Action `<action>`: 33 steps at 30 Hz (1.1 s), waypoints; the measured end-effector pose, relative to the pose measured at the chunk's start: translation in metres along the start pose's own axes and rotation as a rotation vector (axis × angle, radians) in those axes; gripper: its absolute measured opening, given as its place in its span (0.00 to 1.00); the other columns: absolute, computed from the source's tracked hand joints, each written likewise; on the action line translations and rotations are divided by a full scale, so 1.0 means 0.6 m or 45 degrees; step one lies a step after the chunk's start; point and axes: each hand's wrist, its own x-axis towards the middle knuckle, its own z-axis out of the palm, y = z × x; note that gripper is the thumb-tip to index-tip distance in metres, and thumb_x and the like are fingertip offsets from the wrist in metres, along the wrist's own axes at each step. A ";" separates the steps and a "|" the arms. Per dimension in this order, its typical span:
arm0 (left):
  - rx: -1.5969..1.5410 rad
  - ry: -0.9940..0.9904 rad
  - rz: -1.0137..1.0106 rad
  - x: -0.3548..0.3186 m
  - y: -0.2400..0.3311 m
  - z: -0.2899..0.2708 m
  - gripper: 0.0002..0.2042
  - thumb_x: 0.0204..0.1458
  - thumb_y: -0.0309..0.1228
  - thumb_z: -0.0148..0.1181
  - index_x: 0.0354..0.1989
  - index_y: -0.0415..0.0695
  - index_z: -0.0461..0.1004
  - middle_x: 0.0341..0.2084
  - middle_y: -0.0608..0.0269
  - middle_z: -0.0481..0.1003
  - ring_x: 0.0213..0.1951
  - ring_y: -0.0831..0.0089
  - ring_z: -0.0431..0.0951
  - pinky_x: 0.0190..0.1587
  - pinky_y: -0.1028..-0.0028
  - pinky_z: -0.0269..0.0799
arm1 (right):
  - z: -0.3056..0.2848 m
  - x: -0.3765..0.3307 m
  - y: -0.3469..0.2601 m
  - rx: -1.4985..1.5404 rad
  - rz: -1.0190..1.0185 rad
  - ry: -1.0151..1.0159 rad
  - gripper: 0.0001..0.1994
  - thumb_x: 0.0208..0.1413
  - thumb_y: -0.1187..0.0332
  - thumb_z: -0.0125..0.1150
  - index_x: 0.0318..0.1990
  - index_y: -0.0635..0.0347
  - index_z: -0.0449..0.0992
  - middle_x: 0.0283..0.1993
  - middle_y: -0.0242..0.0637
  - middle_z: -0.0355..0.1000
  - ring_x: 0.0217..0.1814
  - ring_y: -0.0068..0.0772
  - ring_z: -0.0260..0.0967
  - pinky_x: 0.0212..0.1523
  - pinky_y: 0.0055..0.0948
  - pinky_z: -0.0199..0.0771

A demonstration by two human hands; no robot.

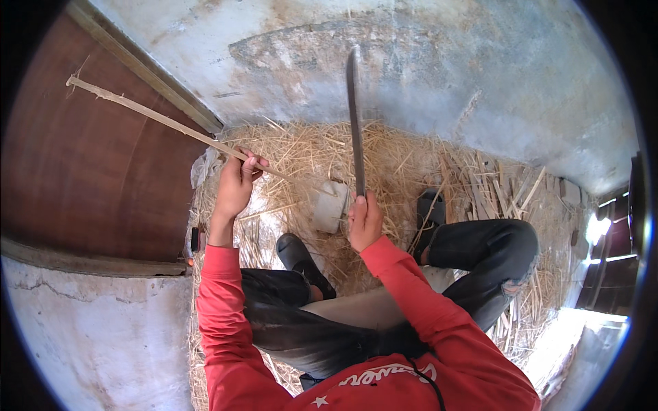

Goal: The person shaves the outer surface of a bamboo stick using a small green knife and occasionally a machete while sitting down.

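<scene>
Straw [305,151] and a pale block [330,207] lie between the grips; the left hand [237,183] pinches a stick [161,118] slanting far-left, the right hand [366,219] clasps a long knife [356,123] pointing away.

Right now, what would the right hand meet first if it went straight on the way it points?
The right hand holds a long blade that would lead; its tip would probably meet the wall first, though depth is unclear.

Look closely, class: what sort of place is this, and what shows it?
Probably a rough shed or simple workshop: pale strips, like shavings or straw, lie thick underfoot, the wall is stained, and a long knife and thin stick are in hand.
</scene>
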 end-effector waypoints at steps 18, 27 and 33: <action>0.180 0.138 0.197 -0.019 -0.008 0.020 0.06 0.70 0.27 0.48 0.43 0.37 0.66 0.33 0.58 0.80 0.32 0.75 0.76 0.37 0.73 0.74 | 0.004 -0.048 0.026 -0.092 0.058 0.011 0.17 0.74 0.56 0.42 0.48 0.62 0.70 0.26 0.43 0.70 0.24 0.43 0.70 0.32 0.40 0.71; 0.144 0.073 0.103 -0.022 0.004 0.032 0.06 0.70 0.28 0.48 0.44 0.37 0.67 0.35 0.54 0.81 0.41 0.68 0.83 0.45 0.69 0.80 | -0.047 -0.140 0.312 -0.803 0.353 -0.324 0.20 0.72 0.53 0.44 0.50 0.64 0.70 0.37 0.61 0.75 0.40 0.67 0.73 0.43 0.54 0.72; 0.177 0.047 0.124 -0.032 -0.016 0.007 0.06 0.70 0.27 0.47 0.45 0.37 0.66 0.37 0.54 0.80 0.42 0.67 0.83 0.46 0.68 0.80 | 0.001 -0.146 0.174 -0.731 0.275 -0.365 0.18 0.72 0.54 0.44 0.46 0.61 0.71 0.36 0.64 0.74 0.43 0.71 0.71 0.43 0.59 0.70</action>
